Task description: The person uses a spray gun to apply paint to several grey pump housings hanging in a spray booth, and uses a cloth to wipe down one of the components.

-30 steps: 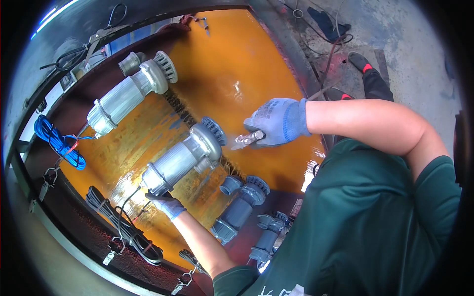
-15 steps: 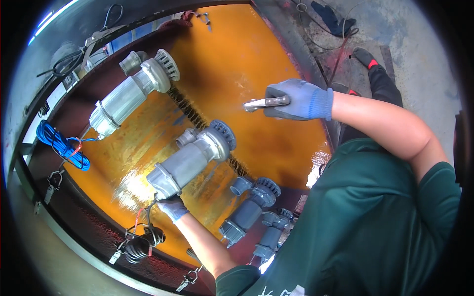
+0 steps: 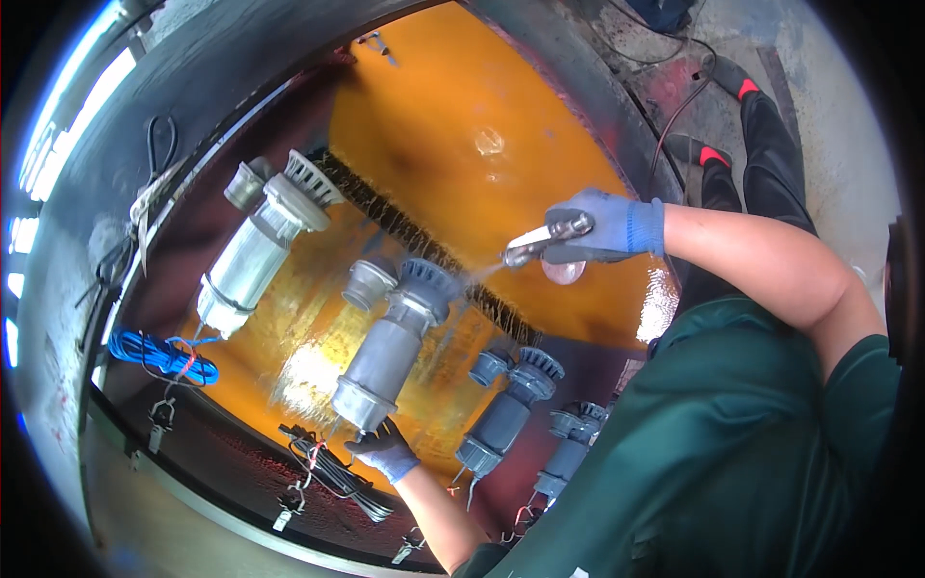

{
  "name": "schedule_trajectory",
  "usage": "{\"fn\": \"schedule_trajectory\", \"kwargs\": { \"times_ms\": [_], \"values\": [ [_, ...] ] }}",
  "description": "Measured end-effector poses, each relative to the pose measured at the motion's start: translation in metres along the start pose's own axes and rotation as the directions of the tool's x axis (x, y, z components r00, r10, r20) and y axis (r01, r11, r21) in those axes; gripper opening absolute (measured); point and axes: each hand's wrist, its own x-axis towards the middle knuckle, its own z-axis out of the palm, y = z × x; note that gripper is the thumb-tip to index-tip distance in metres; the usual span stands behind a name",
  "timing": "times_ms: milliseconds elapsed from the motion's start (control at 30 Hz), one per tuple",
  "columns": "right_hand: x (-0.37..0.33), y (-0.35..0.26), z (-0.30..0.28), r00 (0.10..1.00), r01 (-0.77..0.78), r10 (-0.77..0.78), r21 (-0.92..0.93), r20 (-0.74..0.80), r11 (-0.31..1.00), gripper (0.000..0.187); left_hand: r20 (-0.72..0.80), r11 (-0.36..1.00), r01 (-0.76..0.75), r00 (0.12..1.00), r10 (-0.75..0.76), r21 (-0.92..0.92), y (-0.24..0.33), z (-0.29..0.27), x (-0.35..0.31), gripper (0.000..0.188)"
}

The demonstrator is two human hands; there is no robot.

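Note:
My right hand (image 3: pixel 607 226), in a blue-grey glove, is closed round a metal spray gun (image 3: pixel 525 247). A fine mist leaves its nozzle toward the slotted strainer end of a grey submersible pump (image 3: pixel 381 361). The pump hangs tilted, strainer end up, with a short outlet pipe (image 3: pixel 369 284) beside the strainer. At its lower end, my gloved left hand (image 3: pixel 385 451) has its fingers curled about the cable end; the exact grip is partly hidden. A black cable coil (image 3: pixel 342 482) hangs next to this hand.
A lighter silver pump (image 3: pixel 246 265) with a blue cable coil (image 3: pixel 164 356) hangs at the left. Two darker pumps, one nearer (image 3: pixel 496 424) and one partly hidden (image 3: pixel 568 453), hang at the right. Behind runs an orange wet panel (image 3: pixel 462 116). A hose (image 3: pixel 665 144) trails at the upper right.
My right hand has brought the spray gun lower, toward the pump's strainer, and mist now shows. The pump has turned more upright, my left hand still at its lower end. The view has shifted.

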Motion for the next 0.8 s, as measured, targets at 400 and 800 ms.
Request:
{"fn": "schedule_trajectory", "kwargs": {
  "times_ms": [400, 800],
  "values": [
    [0.021, 0.031, -0.017, 0.995, -0.084, 0.093, 0.264, -0.023, 0.961, 0.039, 0.703, 0.486, -0.614, 0.712, -0.001, 0.622, -0.006, -0.067, 0.107, 0.052],
    [0.033, 0.013, -0.013, 0.996, -0.075, 0.067, 0.168, 0.055, 0.983, 0.035, 0.452, -0.020, -0.453, 0.892, -0.023, 0.891, -0.016, -0.036, 0.066, 0.079]
  ]
}}
